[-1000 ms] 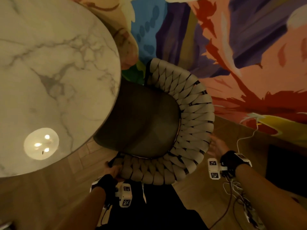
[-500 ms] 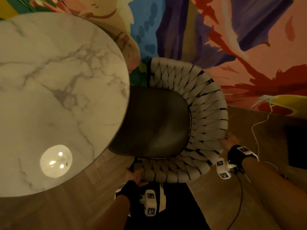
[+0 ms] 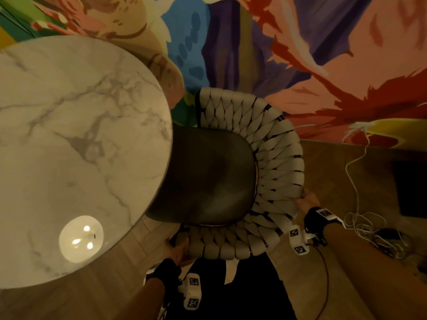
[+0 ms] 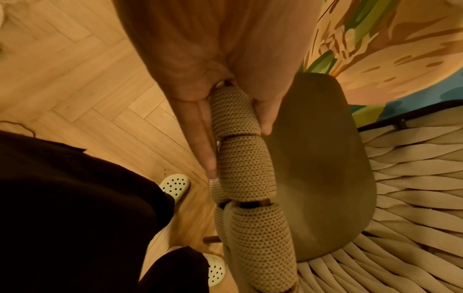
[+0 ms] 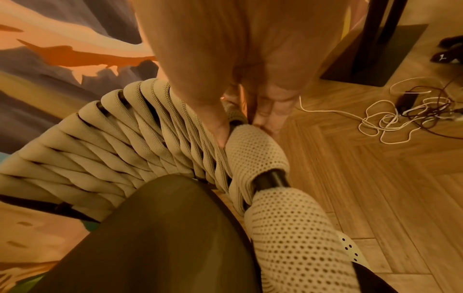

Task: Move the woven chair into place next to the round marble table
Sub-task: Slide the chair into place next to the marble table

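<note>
The right grip (image 3: 308,200), open beside the woven chair (image 3: 275,162) a second ago, now clasps its rim; the seat sits further under the counter (image 3: 76,144).

A: What fills the top middle of the frame?
B: The left hand (image 4: 225,65), thumb on the seat side, fingers (image 4: 200,126) laid along the outer side of the woven chair (image 4: 245,168) rim, gripping its mesh-wrapped bar.
A: And right of it?
B: The dark seat cushion (image 4: 318,158), with woven straps fanning out at the right edge and lower right.
A: Below?
B: Herringbone wood floor (image 4: 87,83) on the left, dark trousers (image 4: 75,218) at lower left, and two pale perforated clogs (image 4: 175,186) beside the rim.
A: Upper right?
B: A painted mural (image 4: 400,49) in peach, green and blue
</note>
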Action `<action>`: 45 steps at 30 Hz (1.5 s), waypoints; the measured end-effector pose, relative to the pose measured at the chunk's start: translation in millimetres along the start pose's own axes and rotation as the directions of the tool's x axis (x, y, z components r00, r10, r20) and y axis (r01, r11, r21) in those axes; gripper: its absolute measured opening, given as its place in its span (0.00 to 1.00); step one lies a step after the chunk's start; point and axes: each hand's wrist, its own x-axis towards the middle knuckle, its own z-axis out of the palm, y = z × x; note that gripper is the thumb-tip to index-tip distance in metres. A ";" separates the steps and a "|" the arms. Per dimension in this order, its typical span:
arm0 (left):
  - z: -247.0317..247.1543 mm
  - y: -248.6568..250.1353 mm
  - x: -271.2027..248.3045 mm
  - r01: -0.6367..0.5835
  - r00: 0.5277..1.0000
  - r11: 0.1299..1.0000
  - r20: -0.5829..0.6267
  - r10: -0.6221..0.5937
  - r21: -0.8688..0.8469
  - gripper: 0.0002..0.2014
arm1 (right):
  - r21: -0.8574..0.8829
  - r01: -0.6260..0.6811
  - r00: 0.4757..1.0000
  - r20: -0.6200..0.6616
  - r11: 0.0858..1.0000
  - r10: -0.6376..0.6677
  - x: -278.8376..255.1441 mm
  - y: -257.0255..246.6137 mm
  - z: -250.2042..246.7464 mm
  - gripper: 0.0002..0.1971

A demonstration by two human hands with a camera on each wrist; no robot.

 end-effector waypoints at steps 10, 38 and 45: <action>-2.6 -1.9 10.7 -0.017 1.000 0.998 -0.011 0.017 0.056 0.35 | 0.255 -0.142 0.989 0.073 0.956 0.128 8.1 4.7 6.1 0.32; -18.8 -2.8 76.0 -0.022 0.997 1.000 -0.077 0.023 0.012 0.41 | 0.199 -0.066 0.998 0.017 0.978 0.064 54.1 -3.7 9.9 0.36; -18.8 -1.0 67.7 0.059 0.997 0.998 -0.042 -0.059 -0.019 0.37 | 0.163 -0.044 0.999 0.038 0.986 0.039 65.7 -37.0 -21.9 0.31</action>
